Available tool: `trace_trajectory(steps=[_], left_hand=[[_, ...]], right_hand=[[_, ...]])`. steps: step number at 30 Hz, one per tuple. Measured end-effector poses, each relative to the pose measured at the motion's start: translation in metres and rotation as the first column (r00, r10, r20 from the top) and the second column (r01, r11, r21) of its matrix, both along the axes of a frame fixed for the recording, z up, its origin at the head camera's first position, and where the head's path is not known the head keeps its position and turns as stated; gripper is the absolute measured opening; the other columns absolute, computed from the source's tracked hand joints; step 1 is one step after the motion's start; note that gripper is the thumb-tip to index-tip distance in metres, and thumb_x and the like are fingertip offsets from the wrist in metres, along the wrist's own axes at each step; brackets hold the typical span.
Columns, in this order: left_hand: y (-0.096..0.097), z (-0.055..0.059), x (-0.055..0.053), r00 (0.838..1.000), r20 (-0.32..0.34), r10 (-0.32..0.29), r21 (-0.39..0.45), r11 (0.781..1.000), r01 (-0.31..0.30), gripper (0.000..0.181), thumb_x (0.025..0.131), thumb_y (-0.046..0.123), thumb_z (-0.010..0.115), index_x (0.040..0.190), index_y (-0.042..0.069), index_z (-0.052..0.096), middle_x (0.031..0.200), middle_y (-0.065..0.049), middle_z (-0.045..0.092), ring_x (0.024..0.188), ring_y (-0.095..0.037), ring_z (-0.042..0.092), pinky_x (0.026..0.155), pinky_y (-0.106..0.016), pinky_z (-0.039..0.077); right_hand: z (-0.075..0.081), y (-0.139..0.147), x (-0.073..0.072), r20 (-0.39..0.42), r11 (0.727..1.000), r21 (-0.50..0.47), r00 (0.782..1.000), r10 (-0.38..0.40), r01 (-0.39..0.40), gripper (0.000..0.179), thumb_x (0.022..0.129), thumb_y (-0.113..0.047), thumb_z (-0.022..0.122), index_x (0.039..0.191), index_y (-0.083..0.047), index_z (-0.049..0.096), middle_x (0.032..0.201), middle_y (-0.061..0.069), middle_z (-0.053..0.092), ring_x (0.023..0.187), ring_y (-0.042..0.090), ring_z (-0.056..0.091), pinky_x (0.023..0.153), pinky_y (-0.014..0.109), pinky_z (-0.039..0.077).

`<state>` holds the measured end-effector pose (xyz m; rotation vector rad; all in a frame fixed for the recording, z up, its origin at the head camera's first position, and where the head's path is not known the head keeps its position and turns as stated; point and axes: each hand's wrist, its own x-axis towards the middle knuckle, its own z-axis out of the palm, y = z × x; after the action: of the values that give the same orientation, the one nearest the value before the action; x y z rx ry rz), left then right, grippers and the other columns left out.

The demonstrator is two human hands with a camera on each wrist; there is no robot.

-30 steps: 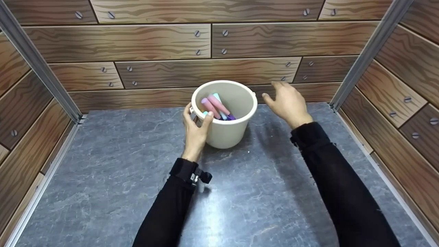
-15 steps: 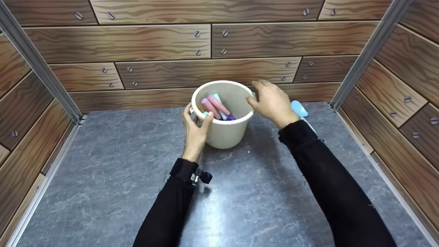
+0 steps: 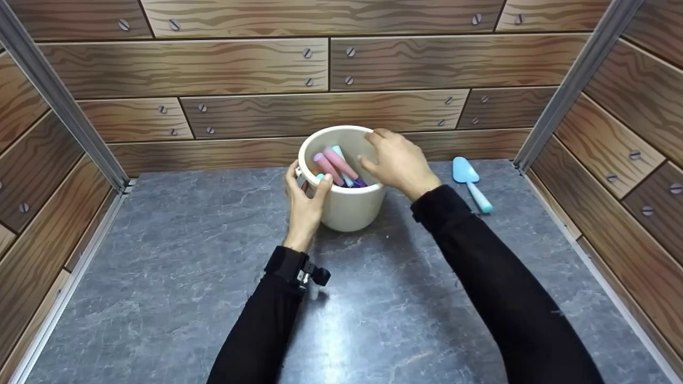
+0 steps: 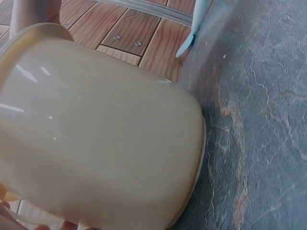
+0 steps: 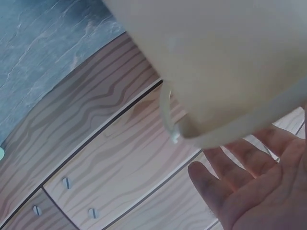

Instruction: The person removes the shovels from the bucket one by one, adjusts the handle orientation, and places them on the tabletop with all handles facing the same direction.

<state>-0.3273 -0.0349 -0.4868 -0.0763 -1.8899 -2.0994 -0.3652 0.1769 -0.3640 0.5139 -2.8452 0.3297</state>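
A cream plastic bucket (image 3: 352, 210) stands upright near the back of the floor. Inside it lie several tools with pink handles (image 3: 341, 162), plus light-blue and purple pieces. My left hand (image 3: 305, 205) grips the bucket's left side, its thumb at the rim and its fingers behind. Over the right part of the rim hovers my right hand (image 3: 400, 162), fingers extended toward the opening and holding nothing; the right wrist view shows that palm (image 5: 259, 191) spread beside the rim. A light-blue toy trowel (image 3: 472, 184) with a turquoise handle lies on the floor to the right.
Wood-patterned walls (image 3: 256, 64) enclose the back and both sides, with grey metal posts (image 3: 576, 85) at the corners. The grey marbled floor (image 3: 187, 266) stretches in front of and around the bucket.
My right hand has moved left from beside the bucket to above its opening, uncovering the trowel on the floor. My left hand and the bucket have stayed put.
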Motion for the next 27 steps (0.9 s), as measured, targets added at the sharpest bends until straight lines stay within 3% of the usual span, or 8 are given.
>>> trace_trajectory(steps=[13,19,20,24,27], left_hand=[[0.0,0.002,0.002,1.0,0.0,0.006,0.001,1.0,-0.006,0.095,0.102,0.04,0.081,0.179,0.015,0.031,0.187,-0.024,0.028,0.173,-0.055,0.039,0.145,-0.06,0.039],[0.0,0.002,0.001,1.0,-0.003,0.01,-0.007,1.0,-0.01,0.094,0.102,0.039,0.081,0.179,0.014,0.032,0.185,-0.024,0.029,0.172,-0.055,0.041,0.143,-0.061,0.042],[0.0,0.002,0.001,1.0,-0.001,0.011,-0.01,1.0,-0.011,0.094,0.102,0.039,0.081,0.179,0.014,0.032,0.186,-0.024,0.029,0.172,-0.055,0.041,0.142,-0.061,0.043],[0.0,0.002,0.0,1.0,0.003,0.015,-0.018,1.0,-0.015,0.094,0.102,0.04,0.08,0.179,0.014,0.032,0.186,-0.025,0.03,0.172,-0.055,0.042,0.141,-0.061,0.044],[0.0,0.001,0.0,1.0,-0.01,0.015,-0.011,1.0,-0.015,0.095,0.101,0.04,0.08,0.179,0.013,0.032,0.185,-0.025,0.03,0.172,-0.055,0.042,0.143,-0.06,0.042]], right_hand=[[-0.006,-0.028,-0.01,0.049,0.999,0.022,0.998,0.031,-0.033,0.062,0.112,-0.038,0.071,0.162,-0.003,0.066,0.169,0.021,0.068,0.158,0.042,0.065,0.135,0.058,0.052],[-0.009,-0.039,-0.014,0.056,0.992,0.026,0.991,0.12,-0.122,0.047,0.113,-0.034,0.07,0.143,0.001,0.073,0.145,0.024,0.079,0.145,0.043,0.072,0.128,0.059,0.056],[-0.015,-0.038,-0.021,0.052,0.989,0.012,0.988,0.147,-0.148,0.048,0.113,-0.038,0.07,0.143,-0.001,0.074,0.142,0.021,0.08,0.142,0.041,0.074,0.126,0.057,0.057],[-0.017,-0.042,-0.023,0.112,0.982,-0.025,0.976,0.188,-0.186,0.058,0.112,-0.031,0.071,0.16,-0.001,0.064,0.151,0.022,0.076,0.146,0.04,0.071,0.13,0.056,0.055],[-0.03,-0.042,-0.038,0.161,0.97,-0.051,0.957,0.242,-0.237,0.069,0.11,-0.029,0.074,0.17,0.0,0.055,0.16,0.025,0.071,0.153,0.042,0.067,0.133,0.057,0.052]])
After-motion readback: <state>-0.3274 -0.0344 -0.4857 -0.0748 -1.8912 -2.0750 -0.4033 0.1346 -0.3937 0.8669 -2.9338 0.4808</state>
